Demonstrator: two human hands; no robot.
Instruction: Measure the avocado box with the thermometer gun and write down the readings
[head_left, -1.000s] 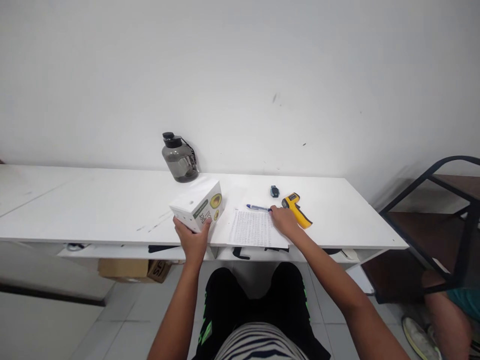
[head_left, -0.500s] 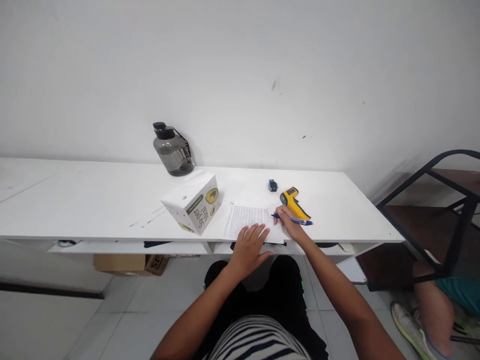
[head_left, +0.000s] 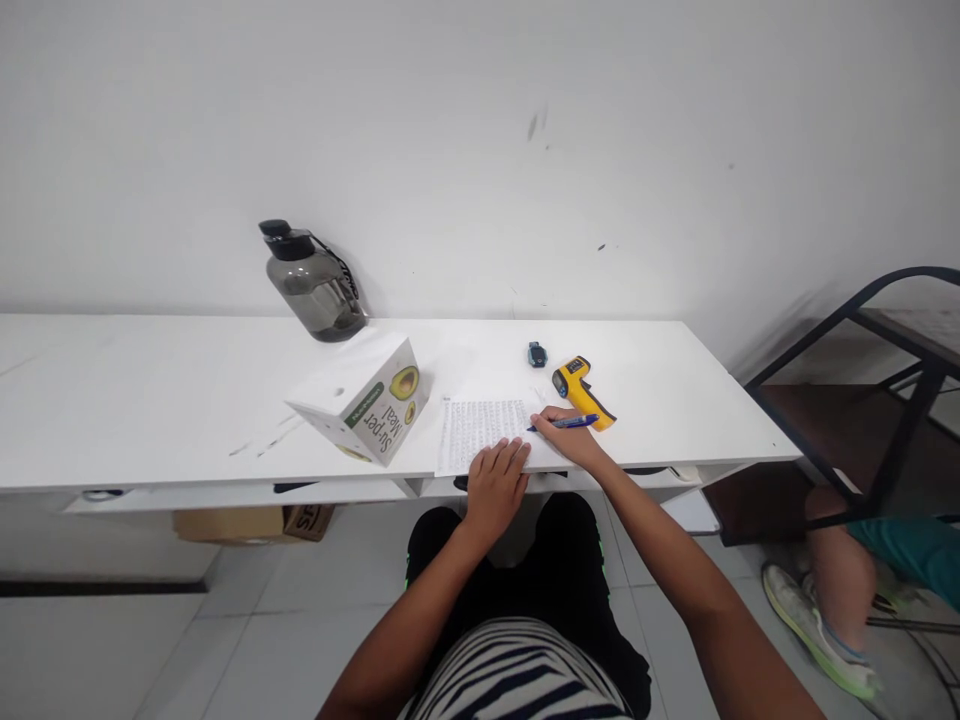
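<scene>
A sheet of paper (head_left: 472, 432) covered in rows of handwriting lies near the front edge of the white desk. Across its lower edge rests my left hand (head_left: 497, 480), laid flat with the fingers stretched out. My right hand (head_left: 561, 432) grips a blue pen (head_left: 574, 422) at the sheet's right side, its tip at the paper by the end of the written rows. Just beyond that hand sits a yellow infrared thermometer (head_left: 589, 392). A small dark watch (head_left: 536, 354) lies farther back.
Left of the paper stands a white box (head_left: 375, 415) with avocado pictures. Behind it, a grey water bottle (head_left: 315, 285) is close to the wall. Cardboard boxes (head_left: 232, 524) sit below the desk (head_left: 150, 400). At right are a dark-framed rack (head_left: 900, 400) and another person's leg (head_left: 840, 560).
The camera view has shifted a little. The pen has swung to a flatter angle, with its tip still by the written rows. My left hand stays on the paper's lower edge.
</scene>
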